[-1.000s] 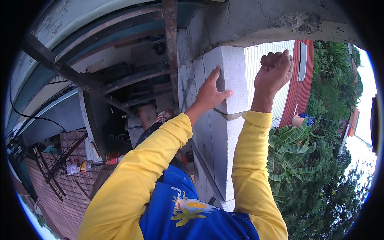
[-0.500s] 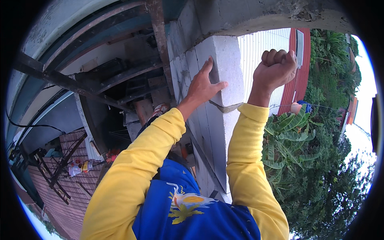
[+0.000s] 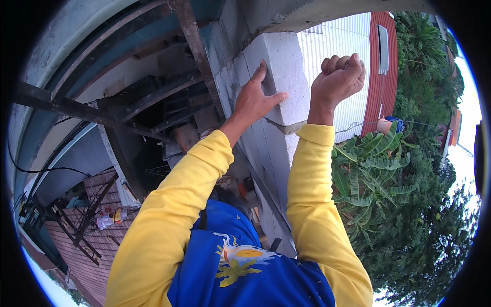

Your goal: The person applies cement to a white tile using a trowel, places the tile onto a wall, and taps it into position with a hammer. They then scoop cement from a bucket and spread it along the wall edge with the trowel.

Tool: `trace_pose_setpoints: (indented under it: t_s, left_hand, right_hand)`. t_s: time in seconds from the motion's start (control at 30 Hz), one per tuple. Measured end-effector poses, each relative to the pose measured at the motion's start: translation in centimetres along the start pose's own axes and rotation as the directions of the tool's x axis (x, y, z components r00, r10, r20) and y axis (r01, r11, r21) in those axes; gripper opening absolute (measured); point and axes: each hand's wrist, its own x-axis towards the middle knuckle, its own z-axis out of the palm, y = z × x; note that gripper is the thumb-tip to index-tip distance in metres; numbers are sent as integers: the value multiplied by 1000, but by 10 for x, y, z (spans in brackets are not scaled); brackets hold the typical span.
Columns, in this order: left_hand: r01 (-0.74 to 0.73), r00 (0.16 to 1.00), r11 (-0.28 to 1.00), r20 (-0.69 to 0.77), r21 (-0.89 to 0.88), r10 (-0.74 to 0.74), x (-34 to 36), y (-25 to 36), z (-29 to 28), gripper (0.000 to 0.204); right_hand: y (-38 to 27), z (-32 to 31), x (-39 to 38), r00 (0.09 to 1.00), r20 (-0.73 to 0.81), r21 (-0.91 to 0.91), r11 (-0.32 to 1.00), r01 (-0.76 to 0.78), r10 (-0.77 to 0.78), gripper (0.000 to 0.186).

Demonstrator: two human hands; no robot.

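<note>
A white-grey block (image 3: 289, 77) sits at the top of a narrow block wall, below a concrete beam. My left hand (image 3: 254, 100) lies against the block's left side, fingers stretched out and thumb spread over its near corner. To the block's right, my right hand (image 3: 338, 82) is raised in a closed fist. Nothing shows in the fist. A gap, seemingly of open air, appears between the fist and the block. Below the block, a joint of grey mortar (image 3: 286, 127) runs across the wall.
The concrete beam (image 3: 327, 18) crosses overhead. Dark metal framing (image 3: 192, 41) stands to the left, over a cluttered lower space. Farther down lies a tiled roof (image 3: 76, 245). On the right are a white corrugated sheet (image 3: 342, 51), a red wall (image 3: 382, 77) and banana plants (image 3: 373, 163).
My right fist has come left, nearer to the block. My left hand keeps its place on the block. The whole view has shifted slightly.
</note>
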Motion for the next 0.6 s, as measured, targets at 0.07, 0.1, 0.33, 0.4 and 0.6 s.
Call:
trace_pose_setpoints:
  t_s: [0.07, 0.1, 0.33, 0.4, 0.6]
  left_hand:
    - [15, 999, 1000, 31, 13, -16, -1, 6, 3, 116]
    - [35, 998, 999, 43, 10, -36, 0, 8, 2, 116]
    - [30, 1000, 1000, 1, 1, -30, 0, 4, -2, 116]
    - [13, 1000, 1000, -20, 1, -13, -3, -3, -1, 118]
    - [-39, 999, 999, -10, -6, 39, -2, -6, 6, 122]
  right_hand:
    - [51, -24, -21, 985, -54, -141, 976, -168, 162, 39]
    - [59, -22, -25, 972, -63, -182, 955, -232, 225, 38]
    - [21, -5, 6, 977, 7, -32, 977, -211, 211, 36]
    - [14, 11, 12, 987, 57, 18, 988, -154, 153, 36]
    - [67, -19, 17, 874, -134, 17, 882, -470, 468, 19]
